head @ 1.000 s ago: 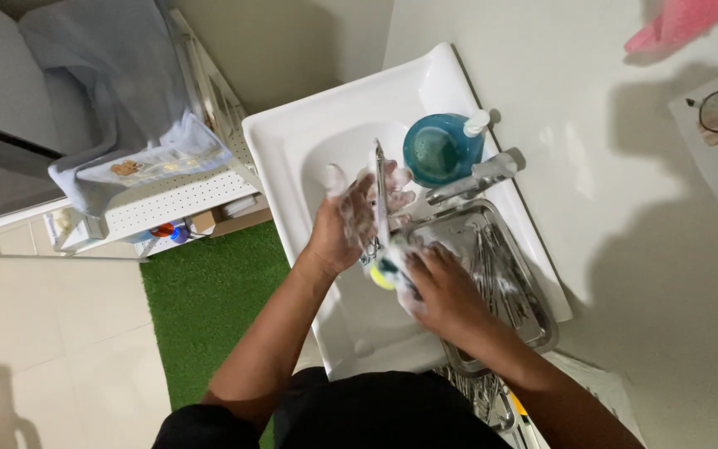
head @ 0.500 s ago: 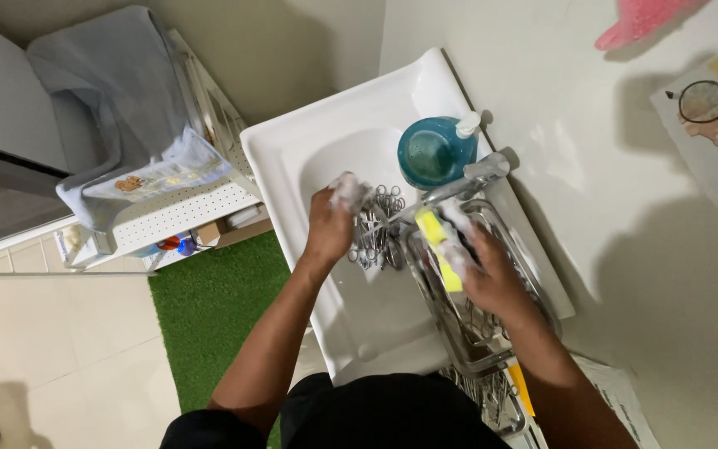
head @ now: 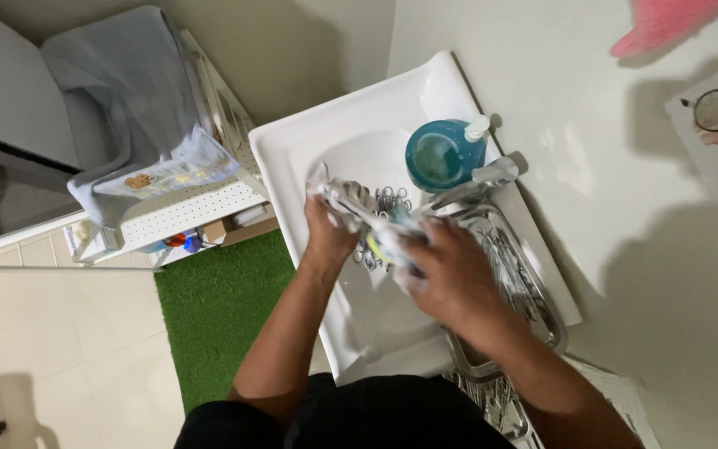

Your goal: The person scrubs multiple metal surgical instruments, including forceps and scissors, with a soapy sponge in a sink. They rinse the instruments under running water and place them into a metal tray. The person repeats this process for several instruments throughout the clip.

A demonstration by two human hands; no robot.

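Over the white sink (head: 292, 154): my left hand (head: 330, 237), soapy, has its grip clamped on a bunch of metal instruments (head: 367, 204) held above the basin. My right hand (head: 450, 274) has its grip closed on a yellow sponge (head: 380, 245), pressed against those instruments. Just beside my right hand, a steel tray (head: 533, 320) holds more instruments. A teal soap dispenser (head: 442, 154) stands near the tap (head: 475, 183).

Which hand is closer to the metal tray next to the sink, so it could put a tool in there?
Probably the right hand. It is soapy and sits beside the metal tray, right at its rim. The left hand is over the white sink, gripping a bundle of metal tools, farther from the tray.
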